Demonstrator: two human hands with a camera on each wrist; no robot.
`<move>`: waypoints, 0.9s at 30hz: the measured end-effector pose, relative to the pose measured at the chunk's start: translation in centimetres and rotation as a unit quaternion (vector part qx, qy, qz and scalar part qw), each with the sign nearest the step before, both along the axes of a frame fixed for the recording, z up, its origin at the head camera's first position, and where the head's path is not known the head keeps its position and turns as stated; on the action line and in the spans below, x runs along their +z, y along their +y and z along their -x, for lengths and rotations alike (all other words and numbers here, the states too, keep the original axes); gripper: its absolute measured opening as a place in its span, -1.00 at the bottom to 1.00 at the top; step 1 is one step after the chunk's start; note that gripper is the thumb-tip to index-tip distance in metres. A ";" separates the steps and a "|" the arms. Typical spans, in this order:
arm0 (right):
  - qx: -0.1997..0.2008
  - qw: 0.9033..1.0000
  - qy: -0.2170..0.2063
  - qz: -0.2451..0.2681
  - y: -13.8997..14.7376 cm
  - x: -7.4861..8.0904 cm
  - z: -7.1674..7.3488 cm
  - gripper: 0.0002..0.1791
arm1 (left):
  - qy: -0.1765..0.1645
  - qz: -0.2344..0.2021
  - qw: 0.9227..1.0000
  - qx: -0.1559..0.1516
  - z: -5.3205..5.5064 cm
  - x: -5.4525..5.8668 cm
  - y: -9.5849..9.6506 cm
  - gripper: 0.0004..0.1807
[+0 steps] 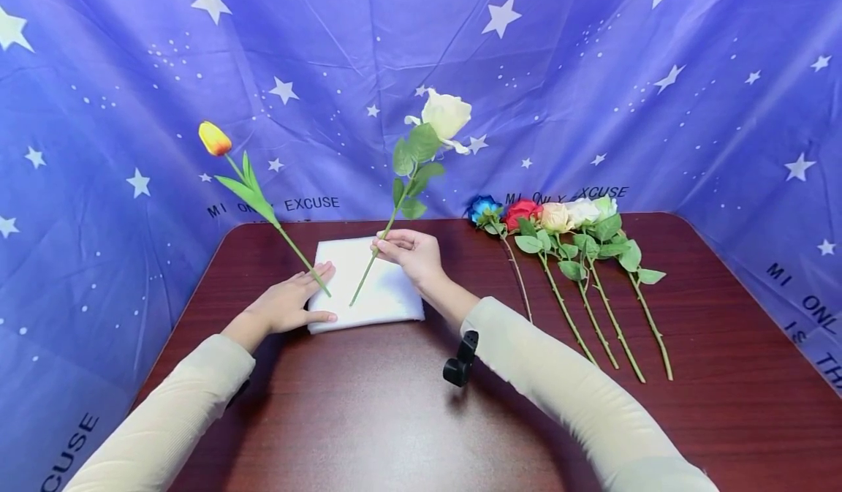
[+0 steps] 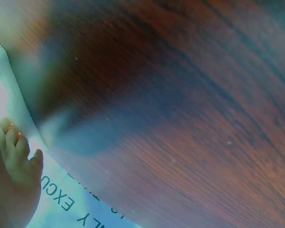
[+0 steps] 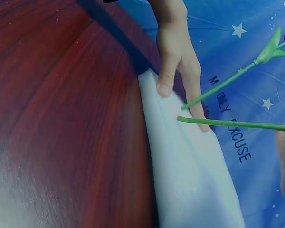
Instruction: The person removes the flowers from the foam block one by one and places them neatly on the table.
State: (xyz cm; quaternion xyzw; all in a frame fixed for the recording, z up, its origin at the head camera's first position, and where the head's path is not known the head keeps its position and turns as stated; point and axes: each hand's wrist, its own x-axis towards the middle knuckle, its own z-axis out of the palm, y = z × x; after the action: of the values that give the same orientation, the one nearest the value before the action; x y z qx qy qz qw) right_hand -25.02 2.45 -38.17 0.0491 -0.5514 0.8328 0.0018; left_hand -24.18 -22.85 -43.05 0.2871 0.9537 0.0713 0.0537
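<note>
My left hand (image 1: 286,303) rests on the left edge of a white foam block (image 1: 388,298), thumb and fingers spread. Between that thumb and the fingers, a yellow-orange tulip (image 1: 214,139) stands in the foam, leaning left. My right hand (image 1: 419,259) pinches the green stem of a white rose (image 1: 446,118) above the block. The bloom is up and tilts right, and the stem's lower end is right at the foam's top, beside the tulip stem (image 3: 218,86). In the left wrist view only part of the left hand (image 2: 19,166) shows, at the edge.
On the right of the dark red table (image 1: 368,404) lie a blue rose (image 1: 485,208), a red rose (image 1: 522,214), a peach rose (image 1: 555,218) and further pale roses (image 1: 582,213), stems toward me. A blue star-print cloth (image 1: 368,53) hangs behind the table.
</note>
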 end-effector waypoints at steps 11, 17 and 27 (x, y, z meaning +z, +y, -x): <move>-0.005 1.000 0.018 -0.010 2.2 0.4 0.2 -0.69 | -0.008 -0.001 1.000 0.011 -0.2 0.3 -0.1 0.03; 0.001 1.000 -0.007 -0.020 4.1 0.6 0.4 -0.63 | -0.011 -0.002 1.000 0.011 0.0 0.2 0.0 0.04; 0.021 0.999 -0.025 -0.030 7.2 0.5 0.0 -0.64 | -0.007 -0.005 1.000 0.005 0.0 0.0 -0.1 0.06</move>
State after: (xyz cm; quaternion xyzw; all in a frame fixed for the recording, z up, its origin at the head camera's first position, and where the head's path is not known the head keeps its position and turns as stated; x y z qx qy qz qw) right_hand -24.98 9.69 -37.65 0.0400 -0.5750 0.8166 -0.0314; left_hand -24.23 -22.92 -43.05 0.2817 0.9545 0.0780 0.0587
